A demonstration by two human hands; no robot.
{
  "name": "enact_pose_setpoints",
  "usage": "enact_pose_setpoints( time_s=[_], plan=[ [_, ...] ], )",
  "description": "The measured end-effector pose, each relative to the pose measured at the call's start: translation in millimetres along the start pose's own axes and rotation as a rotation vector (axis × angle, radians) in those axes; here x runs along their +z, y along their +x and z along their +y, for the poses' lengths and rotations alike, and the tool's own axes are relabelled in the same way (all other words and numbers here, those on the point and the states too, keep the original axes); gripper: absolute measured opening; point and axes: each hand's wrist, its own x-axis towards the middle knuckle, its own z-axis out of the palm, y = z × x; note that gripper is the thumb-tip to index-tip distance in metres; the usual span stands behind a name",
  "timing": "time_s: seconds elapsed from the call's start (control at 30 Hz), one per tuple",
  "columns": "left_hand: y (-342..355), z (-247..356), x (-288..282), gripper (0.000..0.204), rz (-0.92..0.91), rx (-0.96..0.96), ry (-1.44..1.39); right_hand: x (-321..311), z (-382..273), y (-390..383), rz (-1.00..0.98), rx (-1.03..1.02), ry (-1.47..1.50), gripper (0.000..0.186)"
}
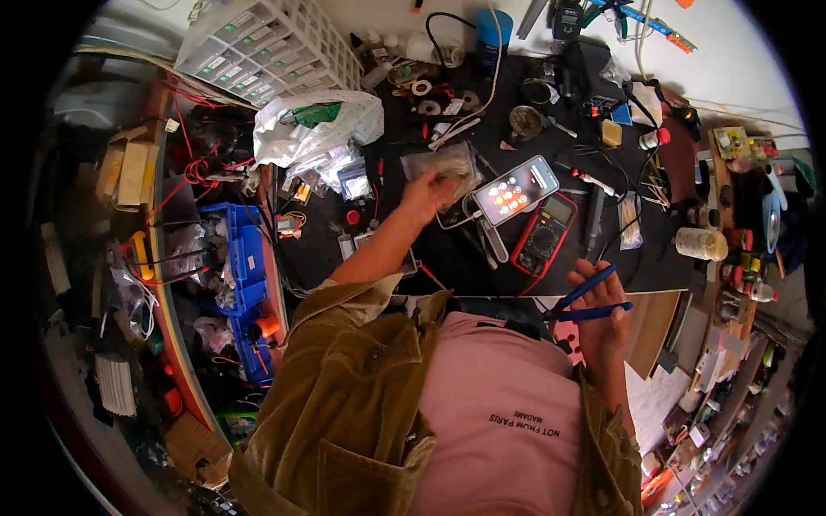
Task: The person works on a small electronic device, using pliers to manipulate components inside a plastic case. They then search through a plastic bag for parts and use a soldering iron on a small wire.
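Note:
My left hand (427, 194) has its fingers curled on a clear plastic bag (447, 160) with small, unclear contents, near the middle of the black worktop (404, 262). My right hand (604, 320) holds blue-handled pliers (583, 291) at the worktop's front edge, the jaws pointing left. Right of the bag a lit smartphone (514, 191) lies with a white cable plugged in. A red-and-black multimeter (545, 232) sits between the phone and my right hand.
Blue bins (239, 258) stand at the left, below a white drawer cabinet (258, 47) and a white bag (314, 120). Tools, cables and a black powered unit (589, 82) crowd the back. A shelf with jars (701, 243) runs along the right.

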Motion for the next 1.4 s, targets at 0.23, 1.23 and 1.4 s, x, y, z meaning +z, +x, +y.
enact_pose_setpoints(
  time_s=[0.23, 1.23, 1.4],
  plan=[
    [-38.9, 15.7, 11.5, 0.024, 0.029, 0.608, 1.229, 4.4, -2.1, 0.0, 0.001, 0.001, -0.009, 0.084],
    [-41.3, 99.1, 30.5, 0.027, -0.424, 0.257, 0.567, -2.3, 0.5, -11.3, -0.006, -0.030, -0.035, 0.083],
    [-57.3, 132.4, -15.2, 0.032, -0.239, 0.212, 0.827, 0.2, -0.9, -10.9, -0.016, -0.031, -0.022, 0.082]
  ],
)
